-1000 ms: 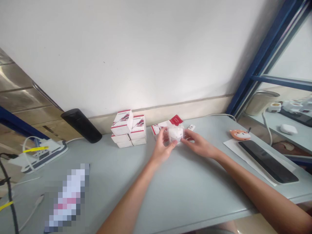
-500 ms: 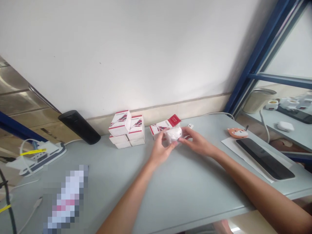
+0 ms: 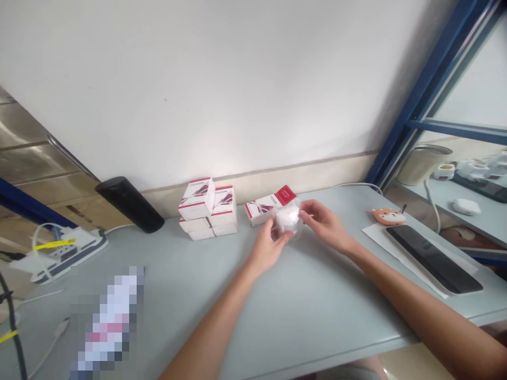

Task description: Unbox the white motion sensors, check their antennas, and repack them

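Both of my hands hold a small white round item in clear plastic wrap (image 3: 288, 218) just above the grey table (image 3: 301, 311). My left hand (image 3: 267, 248) pinches it from the left and below. My right hand (image 3: 325, 224) grips it from the right with curled fingers. Right behind it lies an open white and red box (image 3: 266, 205) with its red flap up. A stack of similar white and red boxes (image 3: 208, 208) stands to the left near the wall.
A black cylinder (image 3: 129, 204) leans at the wall on the left, beside a white power strip with cables (image 3: 65, 250). A dark tablet on paper (image 3: 433, 258) and an orange animal-shaped item (image 3: 387, 215) lie on the right. Blue shelf posts (image 3: 420, 100) stand at the right.
The wrapped white item has been lifted slightly and turned between my hands, nearer the open box. My right hand's fingers have curled closer round it.
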`<state>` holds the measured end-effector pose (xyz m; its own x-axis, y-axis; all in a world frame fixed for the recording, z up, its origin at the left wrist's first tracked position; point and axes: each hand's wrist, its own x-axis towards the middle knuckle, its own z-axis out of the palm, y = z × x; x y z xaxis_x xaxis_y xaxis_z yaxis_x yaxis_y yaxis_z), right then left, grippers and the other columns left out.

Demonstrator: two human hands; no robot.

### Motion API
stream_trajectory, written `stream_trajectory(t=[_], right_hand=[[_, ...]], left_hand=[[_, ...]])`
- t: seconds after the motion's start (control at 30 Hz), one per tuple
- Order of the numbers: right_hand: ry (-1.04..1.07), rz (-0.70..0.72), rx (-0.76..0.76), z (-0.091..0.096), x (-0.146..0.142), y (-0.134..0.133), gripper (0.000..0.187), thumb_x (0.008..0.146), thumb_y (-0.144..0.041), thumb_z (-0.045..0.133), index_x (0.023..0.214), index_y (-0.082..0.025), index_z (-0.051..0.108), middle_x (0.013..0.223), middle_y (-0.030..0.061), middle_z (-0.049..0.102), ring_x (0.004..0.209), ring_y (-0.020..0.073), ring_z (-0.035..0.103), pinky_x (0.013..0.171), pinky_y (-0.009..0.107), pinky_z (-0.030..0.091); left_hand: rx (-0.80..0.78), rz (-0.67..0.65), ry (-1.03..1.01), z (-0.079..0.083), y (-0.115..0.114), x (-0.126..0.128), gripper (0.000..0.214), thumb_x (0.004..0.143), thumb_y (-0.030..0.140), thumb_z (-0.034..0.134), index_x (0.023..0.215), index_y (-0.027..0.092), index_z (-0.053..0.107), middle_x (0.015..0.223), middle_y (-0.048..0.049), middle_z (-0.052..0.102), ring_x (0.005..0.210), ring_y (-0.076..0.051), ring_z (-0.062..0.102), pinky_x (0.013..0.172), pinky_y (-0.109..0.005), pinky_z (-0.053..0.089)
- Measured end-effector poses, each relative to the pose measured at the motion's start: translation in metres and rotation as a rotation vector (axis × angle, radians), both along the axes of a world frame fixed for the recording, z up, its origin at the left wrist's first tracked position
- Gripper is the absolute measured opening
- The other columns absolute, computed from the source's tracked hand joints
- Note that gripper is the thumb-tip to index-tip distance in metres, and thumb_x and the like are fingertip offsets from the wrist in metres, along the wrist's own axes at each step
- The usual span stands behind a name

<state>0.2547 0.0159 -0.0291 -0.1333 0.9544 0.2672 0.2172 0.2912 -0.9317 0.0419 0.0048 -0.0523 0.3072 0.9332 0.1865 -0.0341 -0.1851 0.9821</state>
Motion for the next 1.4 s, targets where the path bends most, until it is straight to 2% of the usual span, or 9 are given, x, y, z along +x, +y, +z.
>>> stream_trajectory(t=[0.17, 0.27, 0.4, 0.53, 0.67, 0.8, 1.0, 1.17, 1.4], right_hand=[[-0.09, 0.327, -0.079, 0.013, 0.011, -0.003, 0.051, 0.104, -0.066, 0.056, 0.134, -0.026, 0.063, 0.135, 0.0104, 0.069, 0.122, 0.0305, 0.066, 0.106, 0.048, 0.055], [-0.142, 0.414, -0.089, 0.018, 0.014, -0.005, 0.054, 0.103, -0.064, 0.059, 0.142, -0.027, 0.061, 0.147, 0.0095, 0.064, 0.13, 0.0317, 0.063, 0.113, 0.049, 0.051], [-0.269, 0.333, -0.044, 0.005, 0.006, -0.006, 0.06, 0.095, -0.062, 0.07, 0.144, -0.029, 0.059, 0.144, 0.0102, 0.066, 0.126, 0.0337, 0.063, 0.11, 0.051, 0.052], [-0.231, 0.218, -0.031, -0.006, -0.004, -0.005, 0.055, 0.096, -0.057, 0.07, 0.143, -0.028, 0.06, 0.133, 0.0098, 0.07, 0.11, 0.0297, 0.068, 0.098, 0.047, 0.055], [-0.054, 0.093, -0.039, 0.003, -0.002, -0.004, 0.043, 0.099, -0.058, 0.066, 0.125, -0.024, 0.067, 0.09, 0.003, 0.069, 0.078, 0.0203, 0.063, 0.075, 0.037, 0.053], [0.053, -0.078, -0.05, 0.015, 0.002, -0.007, 0.038, 0.099, -0.061, 0.066, 0.11, -0.025, 0.065, 0.08, -0.0001, 0.062, 0.069, 0.0161, 0.055, 0.064, 0.032, 0.045], [0.023, 0.141, -0.123, 0.006, -0.011, -0.011, 0.039, 0.1, -0.062, 0.062, 0.111, -0.024, 0.06, 0.085, -0.0001, 0.064, 0.073, 0.0169, 0.059, 0.071, 0.034, 0.048], [-0.049, 0.076, -0.175, 0.005, -0.017, -0.013, 0.028, 0.099, -0.05, 0.064, 0.092, -0.023, 0.057, 0.08, -0.0012, 0.061, 0.072, 0.0162, 0.055, 0.069, 0.033, 0.044], [-0.034, 0.182, -0.144, -0.003, -0.019, -0.012, 0.032, 0.102, -0.055, 0.06, 0.103, -0.023, 0.06, 0.086, 0.0001, 0.062, 0.073, 0.0167, 0.054, 0.071, 0.034, 0.045]], left_hand=[[-0.031, -0.037, 0.058, 0.005, -0.007, 0.0, 0.05, 0.094, 0.045, 0.079, 0.137, 0.026, 0.063, 0.142, -0.0119, 0.071, 0.131, -0.033, 0.067, 0.111, -0.05, 0.053], [-0.048, -0.03, 0.059, 0.007, -0.009, 0.002, 0.047, 0.093, 0.043, 0.08, 0.134, 0.026, 0.066, 0.138, -0.0112, 0.073, 0.127, -0.032, 0.069, 0.111, -0.049, 0.052], [-0.152, 0.083, -0.139, 0.006, -0.003, 0.002, 0.051, 0.081, 0.039, 0.092, 0.123, 0.021, 0.068, 0.128, -0.0133, 0.077, 0.122, -0.033, 0.072, 0.108, -0.047, 0.054], [-0.276, 0.141, -0.306, 0.015, 0.0, -0.001, 0.053, 0.088, 0.041, 0.084, 0.133, 0.023, 0.061, 0.136, -0.0128, 0.074, 0.118, -0.029, 0.074, 0.1, -0.043, 0.058], [-0.601, 0.105, -0.645, 0.031, 0.001, -0.005, 0.04, 0.094, 0.038, 0.077, 0.129, 0.022, 0.066, 0.129, -0.0105, 0.076, 0.103, -0.023, 0.076, 0.084, -0.033, 0.061], [-0.654, 0.147, -0.772, 0.037, 0.002, -0.009, 0.03, 0.096, 0.037, 0.076, 0.122, 0.022, 0.071, 0.124, -0.009, 0.077, 0.105, -0.022, 0.075, 0.079, -0.031, 0.061], [-0.588, 0.063, -0.737, 0.03, 0.002, -0.005, 0.036, 0.094, 0.03, 0.078, 0.128, 0.02, 0.071, 0.134, -0.009, 0.075, 0.119, -0.023, 0.071, 0.097, -0.033, 0.059], [-0.531, 0.092, -0.672, 0.031, 0.001, -0.005, 0.043, 0.096, 0.035, 0.076, 0.137, 0.025, 0.067, 0.148, -0.0066, 0.069, 0.143, -0.026, 0.058, 0.105, -0.035, 0.054], [-0.51, 0.034, -0.622, 0.032, -0.002, -0.003, 0.038, 0.097, 0.039, 0.073, 0.13, 0.022, 0.069, 0.147, -0.0075, 0.069, 0.143, -0.028, 0.058, 0.11, -0.039, 0.051]])
